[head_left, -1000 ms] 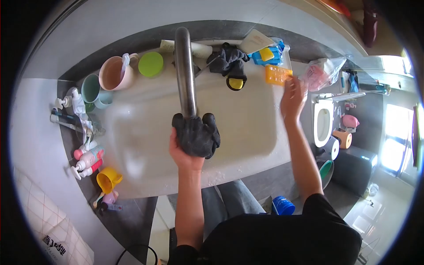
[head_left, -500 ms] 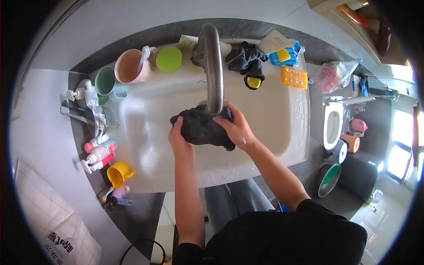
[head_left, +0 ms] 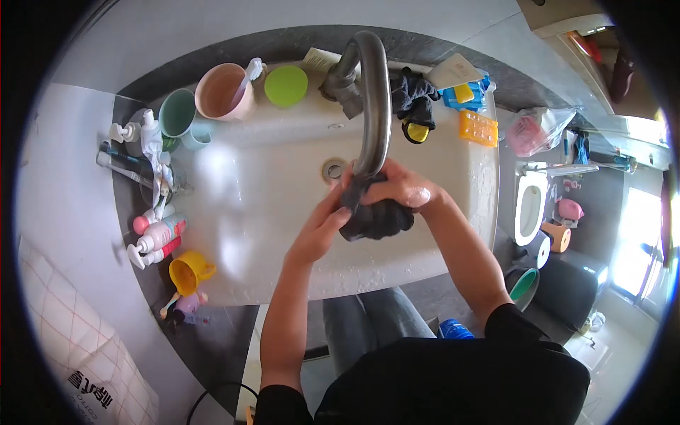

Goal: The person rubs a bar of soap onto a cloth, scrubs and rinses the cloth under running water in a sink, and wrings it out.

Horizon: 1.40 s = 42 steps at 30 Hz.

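A dark wet cloth (head_left: 379, 218) is bunched up between my two hands, just under the mouth of the curved metal faucet (head_left: 376, 99). My left hand (head_left: 321, 225) grips its left side with bent fingers. On the other side my right hand (head_left: 402, 188) is closed over the top of the cloth, and some white foam shows near the wrist. Both hands are above the white sink (head_left: 269, 212), just below the drain (head_left: 333, 171). The faucet end hides part of the fingers.
Another dark cloth (head_left: 412, 95) lies on the back rim beside an orange soap bar (head_left: 479, 128). Cups (head_left: 177, 113), a green lid (head_left: 286, 86) and pump bottles (head_left: 159, 235) line the back and left. A yellow cup (head_left: 190, 273) stands at the front left.
My right hand has come from near the orange soap to the cloth. The cloth, earlier spread over my left hand, is now bunched between both hands. The view has shifted.
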{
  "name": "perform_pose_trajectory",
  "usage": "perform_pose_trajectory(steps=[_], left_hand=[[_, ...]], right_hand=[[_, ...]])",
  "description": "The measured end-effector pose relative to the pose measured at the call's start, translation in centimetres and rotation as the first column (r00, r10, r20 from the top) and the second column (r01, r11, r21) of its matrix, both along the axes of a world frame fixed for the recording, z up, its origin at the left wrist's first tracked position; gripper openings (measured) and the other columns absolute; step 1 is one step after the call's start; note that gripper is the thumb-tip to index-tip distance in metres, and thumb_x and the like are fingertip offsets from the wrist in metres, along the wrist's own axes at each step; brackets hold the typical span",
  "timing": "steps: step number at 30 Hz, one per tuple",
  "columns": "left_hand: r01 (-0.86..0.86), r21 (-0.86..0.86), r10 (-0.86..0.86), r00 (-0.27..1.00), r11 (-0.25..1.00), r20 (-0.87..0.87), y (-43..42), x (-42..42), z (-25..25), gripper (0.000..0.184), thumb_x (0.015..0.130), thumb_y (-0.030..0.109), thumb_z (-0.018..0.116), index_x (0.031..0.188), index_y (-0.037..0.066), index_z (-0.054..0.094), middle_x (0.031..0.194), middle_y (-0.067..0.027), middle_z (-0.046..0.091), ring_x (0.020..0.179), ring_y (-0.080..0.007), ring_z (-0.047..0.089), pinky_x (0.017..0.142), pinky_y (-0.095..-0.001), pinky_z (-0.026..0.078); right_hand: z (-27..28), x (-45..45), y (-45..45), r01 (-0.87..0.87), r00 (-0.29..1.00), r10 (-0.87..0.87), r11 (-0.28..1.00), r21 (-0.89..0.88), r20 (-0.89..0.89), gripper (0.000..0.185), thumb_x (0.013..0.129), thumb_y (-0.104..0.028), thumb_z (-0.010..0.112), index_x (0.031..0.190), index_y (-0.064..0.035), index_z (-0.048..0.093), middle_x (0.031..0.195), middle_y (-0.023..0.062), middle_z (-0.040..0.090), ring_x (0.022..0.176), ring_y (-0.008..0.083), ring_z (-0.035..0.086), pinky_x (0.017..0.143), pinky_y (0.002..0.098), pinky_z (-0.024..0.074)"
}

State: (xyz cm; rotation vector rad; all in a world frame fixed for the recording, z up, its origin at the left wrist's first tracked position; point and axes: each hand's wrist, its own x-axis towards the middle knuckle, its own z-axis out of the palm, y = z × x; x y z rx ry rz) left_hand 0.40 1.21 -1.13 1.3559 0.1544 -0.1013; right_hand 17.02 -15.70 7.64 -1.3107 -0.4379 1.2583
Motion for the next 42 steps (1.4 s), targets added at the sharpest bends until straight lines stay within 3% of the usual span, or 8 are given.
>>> perform_pose_trajectory(steps=[10, 12, 16, 23, 30, 35, 39, 42], left_hand=[[0.315, 0.172, -0.266, 0.928, 0.933, -0.26, -0.4, 5.2, 1.0, 0.036, 0.084, 0.009, 0.07, 0.118, -0.002, 0.066, 0.086, -0.0081, 0.066, 0.087, -0.0118, 0.062, 0.083, -0.0314, 0.05], [0.438, 0.15, -0.381, 0.874, 0.886, -0.303, 0.1, 6.4, 1.6, 0.034, 0.082, 0.005, 0.06, 0.114, -0.004, 0.067, 0.081, -0.0046, 0.065, 0.082, -0.0121, 0.059, 0.077, -0.0314, 0.049], [0.196, -0.124, -0.21, 0.97, 0.973, -0.121, -2.0, 6.4, -0.9, 0.037, 0.081, 0.003, 0.057, 0.116, -0.005, 0.068, 0.089, -0.0041, 0.068, 0.085, -0.0117, 0.062, 0.08, -0.0289, 0.051], [-0.294, -0.584, 0.172, 0.951, 0.756, -0.257, -0.4, 6.5, -0.6, 0.036, 0.091, 0.025, 0.054, 0.115, 0.001, 0.067, 0.089, -0.0024, 0.066, 0.081, -0.0139, 0.064, 0.074, -0.031, 0.053], [-0.642, -0.311, 0.593, 0.766, 0.701, -0.246, -3.9, 7.2, -4.8, 0.022, 0.106, 0.026, 0.055, 0.095, 0.008, 0.062, 0.081, 0.0, 0.059, 0.075, -0.0097, 0.058, 0.068, -0.0292, 0.049], [0.175, -0.976, -0.026, 0.985, 0.132, 0.173, 1.1, 6.1, -7.3, 0.032, 0.108, 0.041, 0.052, 0.107, 0.01, 0.06, 0.087, 0.0002, 0.062, 0.08, -0.0146, 0.062, 0.076, -0.033, 0.053], [-0.635, -0.655, 0.305, 0.772, 0.411, -0.557, -0.7, 7.1, -2.8, 0.027, 0.106, 0.035, 0.055, 0.105, 0.009, 0.064, 0.092, -0.0036, 0.066, 0.083, -0.0156, 0.065, 0.072, -0.0349, 0.054], [-0.561, -0.023, 0.548, 0.799, 0.828, 0.246, 2.0, 5.8, -9.4, 0.025, 0.105, 0.03, 0.055, 0.106, 0.007, 0.065, 0.092, -0.0039, 0.066, 0.084, -0.0177, 0.066, 0.072, -0.0354, 0.055]], right_hand=[[-1.5, 2.8, -6.1, -0.053, 0.726, 0.609, 0.513, -0.857, 0.319, 0.06, 0.086, -0.047, 0.079, 0.131, -0.0093, 0.066, 0.127, 0.0219, 0.068, 0.116, 0.0376, 0.066, 0.096, 0.043, 0.0531], [-3.3, 0.5, -8.2, 0.045, 0.13, 0.565, 0.818, -0.574, 0.815, 0.083, 0.082, -0.052, 0.081, 0.149, -0.013, 0.054, 0.145, 0.023, 0.057, 0.128, 0.0408, 0.059, 0.101, 0.0451, 0.0521], [-3.1, -2.6, -3.2, 0.03, 0.924, 0.029, 0.988, -0.149, 0.38, 0.078, 0.084, -0.016, 0.077, 0.154, -0.0088, 0.043, 0.141, 0.0137, 0.057, 0.129, 0.0286, 0.059, 0.103, 0.0398, 0.0511], [-9.0, -4.7, -2.5, 0.785, 0.612, -0.769, 0.619, 0.026, -0.186, 0.046, 0.087, 0.0, 0.053, 0.133, -0.0048, 0.056, 0.115, 0.0061, 0.062, 0.104, 0.0177, 0.06, 0.093, 0.0289, 0.0495], [-6.4, -8.1, 5.4, 0.612, 0.376, -0.503, 0.766, 0.199, 0.778, 0.019, 0.087, -0.021, 0.074, 0.08, -0.0046, 0.067, 0.084, 0.0093, 0.057, 0.071, 0.0225, 0.06, 0.062, 0.038, 0.0491], [-6.6, -8.9, 8.3, 0.458, 0.171, -0.381, 0.847, 0.269, 0.909, 0.035, 0.084, -0.021, 0.078, 0.063, -0.0026, 0.056, 0.065, 0.0118, 0.052, 0.054, 0.0336, 0.05, 0.05, 0.0433, 0.0421], [-7.5, -6.3, 10.4, 0.8, 0.462, -0.275, 0.54, -0.262, 0.843, 0.044, 0.092, -0.045, 0.066, 0.077, -0.0043, 0.074, 0.069, 0.0203, 0.067, 0.065, 0.0438, 0.064, 0.062, 0.0472, 0.0524], [-5.4, -11.4, 9.5, 0.559, 0.395, -0.173, 0.825, -0.086, 0.903, 0.039, 0.095, -0.043, 0.067, 0.081, -0.0082, 0.076, 0.08, 0.0205, 0.069, 0.073, 0.044, 0.065, 0.065, 0.0451, 0.0541]])
